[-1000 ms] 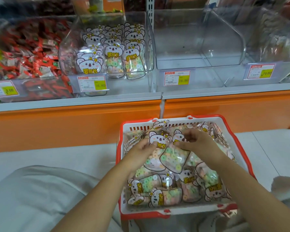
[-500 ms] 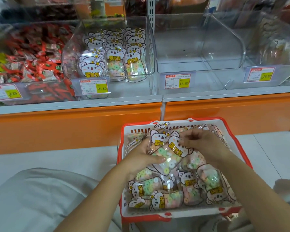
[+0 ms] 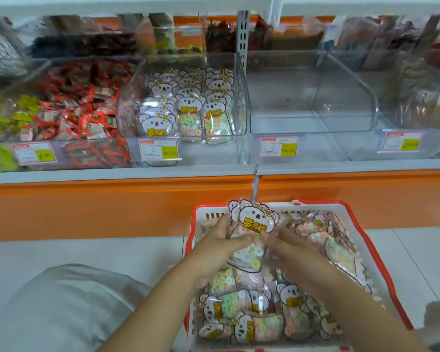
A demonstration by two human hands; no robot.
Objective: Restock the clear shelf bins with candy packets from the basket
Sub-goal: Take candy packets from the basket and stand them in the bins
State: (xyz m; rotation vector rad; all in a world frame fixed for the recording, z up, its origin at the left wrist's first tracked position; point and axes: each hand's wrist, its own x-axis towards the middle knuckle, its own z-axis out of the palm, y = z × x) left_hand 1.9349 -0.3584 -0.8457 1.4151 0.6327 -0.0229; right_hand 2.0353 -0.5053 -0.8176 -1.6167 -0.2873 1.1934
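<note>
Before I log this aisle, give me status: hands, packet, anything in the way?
Hands busy: left hand and right hand grip one candy packet, upright over the basket. Ahead, stocked bin part full, next bin empty. Nothing between packet and shelf.

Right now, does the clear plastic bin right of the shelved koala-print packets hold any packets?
No, the clear plastic bin shows only its bare transparent floor.

left hand (image 3: 220, 246) and right hand (image 3: 288, 248) holding candy packet (image 3: 252, 233) upright over basket (image 3: 361, 224), clear shelf bins (image 3: 313, 97) beyond
</note>
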